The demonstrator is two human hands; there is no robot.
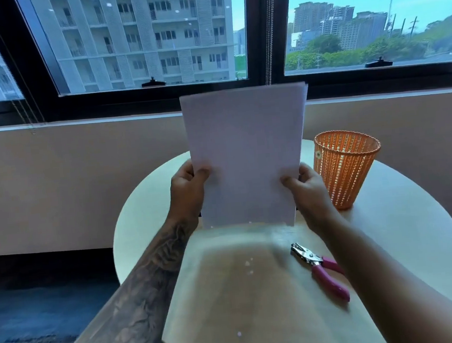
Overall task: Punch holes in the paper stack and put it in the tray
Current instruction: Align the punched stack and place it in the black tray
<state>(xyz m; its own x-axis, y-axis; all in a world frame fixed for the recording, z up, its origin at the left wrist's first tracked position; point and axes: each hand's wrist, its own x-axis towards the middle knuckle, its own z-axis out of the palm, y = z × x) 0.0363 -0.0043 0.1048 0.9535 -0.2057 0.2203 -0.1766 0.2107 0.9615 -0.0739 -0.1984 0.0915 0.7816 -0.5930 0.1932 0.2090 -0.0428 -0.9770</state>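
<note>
A white paper stack [246, 153] stands upright above the round table, its lower edge just over the tabletop. My left hand [187, 192] grips its lower left side and my right hand [307, 189] grips its lower right side. A hole punch [319, 268] with pink handles and a metal head lies on the table, to the right, under my right forearm. An orange perforated basket [346, 167] stands upright at the back right of the table, just right of the paper.
The round pale table [141, 217] has small white paper dots [248, 263] scattered near its middle. Behind it run a beige wall ledge [70, 185] and large windows. Dark floor [40, 310] lies to the left of the table.
</note>
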